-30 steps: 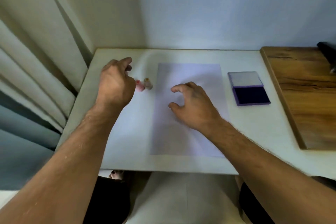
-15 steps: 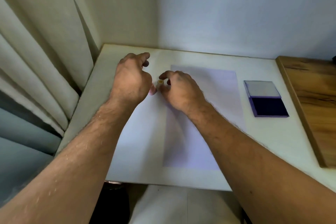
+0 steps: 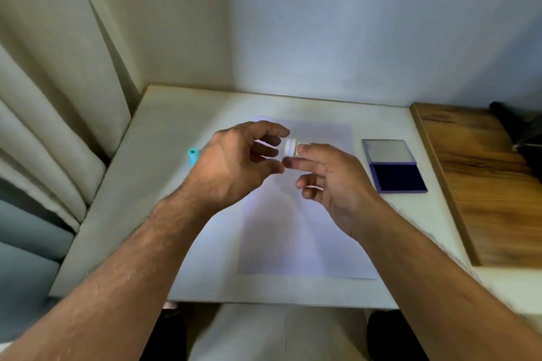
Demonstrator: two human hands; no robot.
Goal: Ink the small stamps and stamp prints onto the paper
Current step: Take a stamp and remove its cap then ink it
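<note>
Pale walls met in a corner behind a white table (image 3: 140,214), with a folded curtain (image 3: 44,126) hanging along its left side and a wooden board (image 3: 484,184) lying at its right. A sheet of paper (image 3: 293,228) lay flat in the middle of the table, with no print that I could make out on it. To the right of the paper, apart from it, sat an open ink pad (image 3: 396,173), its dark blue pad nearest the person and its grey lid folded back toward the wall. A small teal stamp (image 3: 192,155) lay on the table left of the paper, just beside the left hand's knuckles.

Both hands were raised above the far part of the paper. The left hand (image 3: 231,161) and the right hand (image 3: 337,182) met fingertip to fingertip around a small white stamp (image 3: 290,146). The left grip was narrow, thumb and forefinger closed at the stamp's left end; the right grip pinched its right end, the other fingers loosely curled. The stamp itself was blurred.
</note>
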